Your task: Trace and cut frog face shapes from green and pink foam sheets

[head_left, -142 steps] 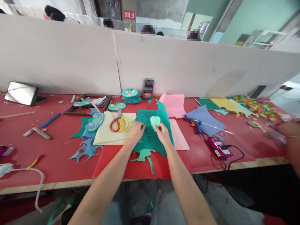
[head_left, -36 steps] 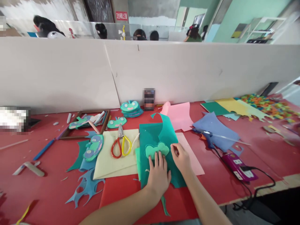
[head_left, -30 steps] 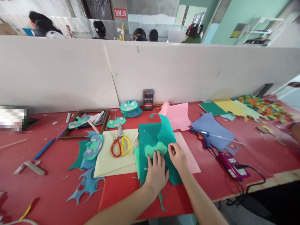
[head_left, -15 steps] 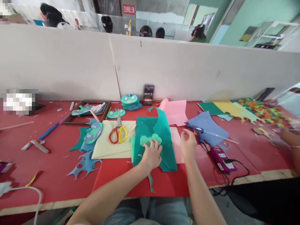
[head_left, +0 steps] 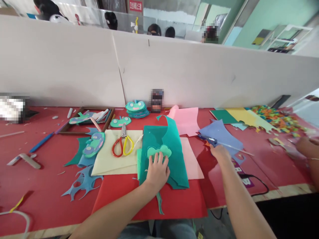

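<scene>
My left hand (head_left: 159, 169) lies with fingers stretched out over the lower edge of a light green, frog-head-shaped felt piece (head_left: 159, 151). That piece rests on a teal felt sheet (head_left: 177, 166) with a cut-away upper edge. On the right, my right hand (head_left: 220, 154) is closed around the handle of a dark blue glue gun (head_left: 208, 139), and my fingers hide most of that handle. A clear glue stick (head_left: 235, 148) sticks out behind the gun. Left of the teal sheet, scissors (head_left: 123, 142) with one red and one yellow handle lie on cream felt (head_left: 106, 166).
A stack of felt frog faces (head_left: 136, 109) stands near the partition (head_left: 186, 73), beside a phone (head_left: 157, 100). Pink felt (head_left: 185, 121), blue felt (head_left: 224, 132) and colourful scraps (head_left: 276, 118) lie rightward. A wooden frame (head_left: 84, 132) holds pens. Another person's hand (head_left: 309, 151) is at far right.
My right hand has moved right and forward from beside the teal sheet to the glue gun and closed on its handle. My left hand stays on the light green piece; the view has shifted slightly.
</scene>
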`<state>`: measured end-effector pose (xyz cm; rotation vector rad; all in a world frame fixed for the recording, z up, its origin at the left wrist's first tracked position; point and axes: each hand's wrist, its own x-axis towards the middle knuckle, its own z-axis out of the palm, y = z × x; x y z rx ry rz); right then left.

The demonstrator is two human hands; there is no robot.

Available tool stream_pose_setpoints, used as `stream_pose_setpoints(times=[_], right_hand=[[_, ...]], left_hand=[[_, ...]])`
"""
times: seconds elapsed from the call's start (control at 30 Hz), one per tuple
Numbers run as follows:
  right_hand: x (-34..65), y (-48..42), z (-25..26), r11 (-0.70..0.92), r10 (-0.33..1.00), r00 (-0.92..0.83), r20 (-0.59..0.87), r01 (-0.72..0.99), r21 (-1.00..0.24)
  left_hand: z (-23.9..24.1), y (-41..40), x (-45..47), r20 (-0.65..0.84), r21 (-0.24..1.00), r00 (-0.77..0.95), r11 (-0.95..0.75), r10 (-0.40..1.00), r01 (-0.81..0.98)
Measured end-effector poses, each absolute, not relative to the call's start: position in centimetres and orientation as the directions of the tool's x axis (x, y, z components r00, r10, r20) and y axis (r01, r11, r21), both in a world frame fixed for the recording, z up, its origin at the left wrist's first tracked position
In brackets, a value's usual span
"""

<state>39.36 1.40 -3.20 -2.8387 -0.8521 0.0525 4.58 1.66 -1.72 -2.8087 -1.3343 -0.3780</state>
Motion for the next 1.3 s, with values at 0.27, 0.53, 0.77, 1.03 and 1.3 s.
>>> stream_pose_setpoints(times=[0.27,0.53,0.77,1.03,1.3], right_hand=[[38.3,1.1,-2.7,-0.834,0.522,0.853,0.004,0.512,-0.204],[37.8,-0.2,-0.7,-0.799,0.511,0.85,0.125,0.524,-0.296],[39.0,-0.5,-2.0,-0.684,0.6,0.726,0.336,0.683,-0.257],[40.7,0.5,-3.9,-0.666,0.633,0.738,0.233,0.673,-0.322],[40.8,0.4,-2.9,-0.691,0.569,0.787,0.239,0.615,-0.379]], left_hand=[[-1.7,1.9,4.3,0.216,0.088,0.618,-0.645,0.756,0.759],[-1.9,1.9,4.3,0.215,0.05,0.641,-0.663,0.737,0.747],[-1.8,2.0,4.3,0.195,0.069,0.642,-0.664,0.741,0.745],[-1.8,2.0,4.4,0.182,0.094,0.638,-0.659,0.748,0.746],[-1.7,2.0,4.4,0.185,0.106,0.639,-0.661,0.747,0.743]])
